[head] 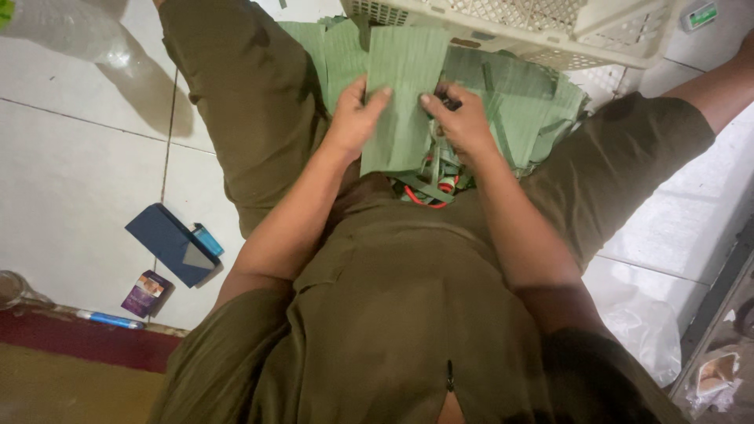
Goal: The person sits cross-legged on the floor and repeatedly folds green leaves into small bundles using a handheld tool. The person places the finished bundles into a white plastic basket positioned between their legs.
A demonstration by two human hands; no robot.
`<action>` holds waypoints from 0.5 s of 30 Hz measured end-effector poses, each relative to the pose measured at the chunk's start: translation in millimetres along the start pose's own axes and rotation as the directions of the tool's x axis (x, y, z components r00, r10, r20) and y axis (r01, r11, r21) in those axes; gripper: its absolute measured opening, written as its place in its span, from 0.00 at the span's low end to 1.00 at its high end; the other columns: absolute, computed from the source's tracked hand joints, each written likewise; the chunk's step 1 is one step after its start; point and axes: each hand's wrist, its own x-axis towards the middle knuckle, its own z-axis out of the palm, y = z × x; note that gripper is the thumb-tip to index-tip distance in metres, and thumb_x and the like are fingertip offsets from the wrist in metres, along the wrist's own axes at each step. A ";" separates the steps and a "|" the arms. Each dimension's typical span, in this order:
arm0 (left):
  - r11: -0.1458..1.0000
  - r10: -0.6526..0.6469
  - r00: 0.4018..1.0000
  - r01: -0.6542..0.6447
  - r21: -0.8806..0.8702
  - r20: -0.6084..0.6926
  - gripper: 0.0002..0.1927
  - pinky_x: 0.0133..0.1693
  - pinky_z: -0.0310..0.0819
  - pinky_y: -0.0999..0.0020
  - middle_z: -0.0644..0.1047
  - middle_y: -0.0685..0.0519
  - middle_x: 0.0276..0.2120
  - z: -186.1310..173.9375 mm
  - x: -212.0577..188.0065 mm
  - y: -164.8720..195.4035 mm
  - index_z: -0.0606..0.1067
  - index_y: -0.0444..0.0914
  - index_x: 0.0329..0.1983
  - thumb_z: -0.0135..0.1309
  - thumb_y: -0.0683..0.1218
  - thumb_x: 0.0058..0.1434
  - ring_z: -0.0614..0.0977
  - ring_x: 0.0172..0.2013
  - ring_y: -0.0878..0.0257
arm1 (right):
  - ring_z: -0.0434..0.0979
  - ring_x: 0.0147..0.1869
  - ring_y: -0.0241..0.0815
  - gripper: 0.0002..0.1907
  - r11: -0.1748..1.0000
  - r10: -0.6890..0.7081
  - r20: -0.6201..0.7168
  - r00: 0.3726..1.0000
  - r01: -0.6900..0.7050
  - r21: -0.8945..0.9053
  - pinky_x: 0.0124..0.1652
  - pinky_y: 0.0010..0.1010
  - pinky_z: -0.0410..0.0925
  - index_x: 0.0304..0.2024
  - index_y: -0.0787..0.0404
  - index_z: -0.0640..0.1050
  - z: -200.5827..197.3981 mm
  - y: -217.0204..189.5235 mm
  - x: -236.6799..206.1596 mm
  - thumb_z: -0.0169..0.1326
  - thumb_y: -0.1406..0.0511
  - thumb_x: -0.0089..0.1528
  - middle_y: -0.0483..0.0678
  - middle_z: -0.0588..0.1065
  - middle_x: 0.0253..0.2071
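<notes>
Fingers (375,98) on green sheet (402,102) edges

A single view comes from a camera worn on the person's head, aimed steeply down the chest and lap toward the white tiled floor (71,157). It sits close: torso and forearms fill the lower frame. Beyond the fingertips (382,94) lies the upper edge, where a white perforated plastic crate (503,23) is cut off. No second view shares the scene.
</notes>
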 end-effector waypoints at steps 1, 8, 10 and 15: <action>0.999 0.020 1.000 -0.020 0.041 0.001 0.21 0.46 0.78 0.69 0.80 0.50 0.46 2.2 0.4 0.8 0.72 0.28 0.58 0.56 0.43 0.65 0.80 0.43 0.66 | 0.69 0.32 0.35 0.18 0.985 0.108 0.042 0.993 -0.113 0.129 0.31 0.32 0.64 0.42 0.69 0.79 -0.7 -1.7 -1.2 0.64 0.58 0.62 0.44 0.73 0.30; 0.829 0.197 0.977 -0.120 0.547 -0.084 0.32 0.53 0.77 0.63 0.81 0.41 0.50 10.1 3.3 -15.8 0.69 0.30 0.64 0.62 0.43 0.57 0.83 0.51 0.55 | 0.65 0.32 0.34 0.15 0.977 -0.117 0.077 0.990 0.128 -0.172 0.32 0.30 0.62 0.38 0.64 0.77 -0.8 -24.0 -15.8 0.64 0.59 0.66 0.41 0.68 0.27; 0.761 0.205 0.972 -0.085 0.644 -0.115 0.34 0.54 0.76 0.61 0.80 0.38 0.51 6.1 8.0 -24.5 0.67 0.31 0.67 0.62 0.44 0.57 0.82 0.52 0.52 | 0.66 0.33 0.33 0.14 0.968 -0.173 0.098 0.980 0.188 -0.164 0.33 0.29 0.63 0.39 0.63 0.77 -5.0 -38.1 -26.5 0.64 0.59 0.66 0.39 0.69 0.28; 0.869 0.107 0.988 -0.037 0.493 -0.115 0.34 0.53 0.77 0.59 0.78 0.39 0.56 -3.6 20.2 -29.6 0.61 0.32 0.68 0.60 0.45 0.61 0.82 0.53 0.52 | 0.73 0.37 0.35 0.14 0.963 -0.039 0.152 0.988 -0.003 0.269 0.37 0.29 0.69 0.46 0.62 0.81 -44.8 -75.9 -42.6 0.62 0.59 0.65 0.43 0.76 0.37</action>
